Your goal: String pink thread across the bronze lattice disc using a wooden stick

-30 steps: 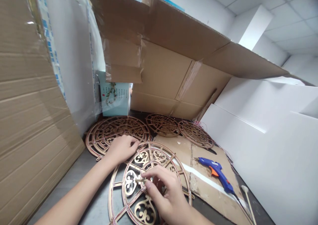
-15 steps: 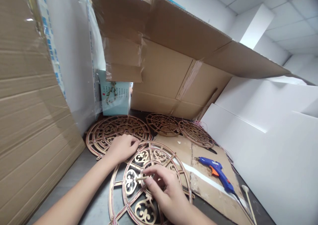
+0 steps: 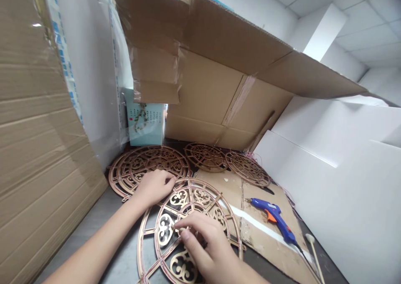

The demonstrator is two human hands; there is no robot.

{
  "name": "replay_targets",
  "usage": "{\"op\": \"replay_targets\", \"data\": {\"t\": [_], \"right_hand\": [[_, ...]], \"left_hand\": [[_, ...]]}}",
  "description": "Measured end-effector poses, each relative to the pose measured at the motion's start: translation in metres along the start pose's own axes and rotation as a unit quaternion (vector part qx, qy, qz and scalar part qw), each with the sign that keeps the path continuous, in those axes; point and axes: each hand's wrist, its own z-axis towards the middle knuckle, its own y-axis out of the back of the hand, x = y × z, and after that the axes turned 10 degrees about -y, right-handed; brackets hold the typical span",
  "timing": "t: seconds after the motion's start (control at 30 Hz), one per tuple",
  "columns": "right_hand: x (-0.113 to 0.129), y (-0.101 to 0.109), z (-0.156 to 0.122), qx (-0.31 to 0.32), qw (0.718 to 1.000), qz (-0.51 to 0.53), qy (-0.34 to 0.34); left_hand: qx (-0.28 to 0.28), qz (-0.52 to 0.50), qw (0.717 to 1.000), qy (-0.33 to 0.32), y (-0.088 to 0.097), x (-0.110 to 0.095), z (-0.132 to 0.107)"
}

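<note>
Grey worktop (image 3: 84, 229) bore a disc (image 3: 171, 249), scrollwork (image 3: 165, 230) already seated, remainder unclear; left hand (image 3: 156, 186) curled at the disc's edge, hold uncertain, right hand (image 3: 206, 242) pinched a small piece (image 3: 182, 230).

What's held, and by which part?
The right hand pinches a tan stick, mostly hidden, so which part cannot be told. The left hand is at the rim of the openwork disc, grip unclear.

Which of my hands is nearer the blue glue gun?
Right. The right hand is over the front disc, left of the glue gun; the left hand is at the disc's far rim.
</note>
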Motion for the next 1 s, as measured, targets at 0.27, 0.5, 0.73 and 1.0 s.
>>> {"op": "replay_targets", "data": {"t": [0.27, 0.5, 0.73, 1.0], "right_hand": [[-0.0024, -0.0006, -0.0029, 0.027, 0.999, 0.008, 0.016], [-0.0007, 0.001, -0.0028, 0.001, 0.999, 0.035, 0.026], [0.0038, 0.0054, -0.0017, -0.044, 0.998, 0.038, 0.039], [-0.0012, 0.006, 0.0006, -0.103, 0.994, 0.009, 0.023]], "left_hand": [[-0.001, -0.003, 1.0, 0.002, -0.0013, 0.0002, 0.0001], [0.001, -0.004, 1.0, -0.001, -0.0005, 0.0002, 0.0006], [0.004, -0.003, 1.0, 0.0, -0.0005, -0.0002, 0.0005], [0.002, -0.007, 1.0, 0.0, 0.0001, -0.0006, 0.0002]]}}
